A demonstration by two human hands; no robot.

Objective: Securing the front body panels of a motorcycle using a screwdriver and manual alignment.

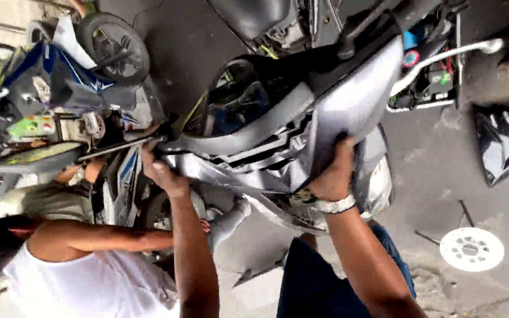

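Note:
A large grey plastic body panel (325, 118) of a motorcycle fills the middle of the head view, lifted up in front of me. My left hand (159, 171) grips its left end, next to a narrow dark edge that sticks out leftward. My right hand (336, 174), with a pale wristband, clamps the panel's lower right edge, fingers curled over the rim. Behind the panel sits the stripped motorcycle frame (425, 65) with wiring and a white rail. The panel hides the parts beneath it.
Another person in a white sleeveless shirt (83, 277) crouches at the lower left, arm stretched toward the bike. A blue motorcycle (48, 76) lies at the upper left. A white perforated disc (471, 249) and a black panel (505, 141) rest on the concrete floor at right.

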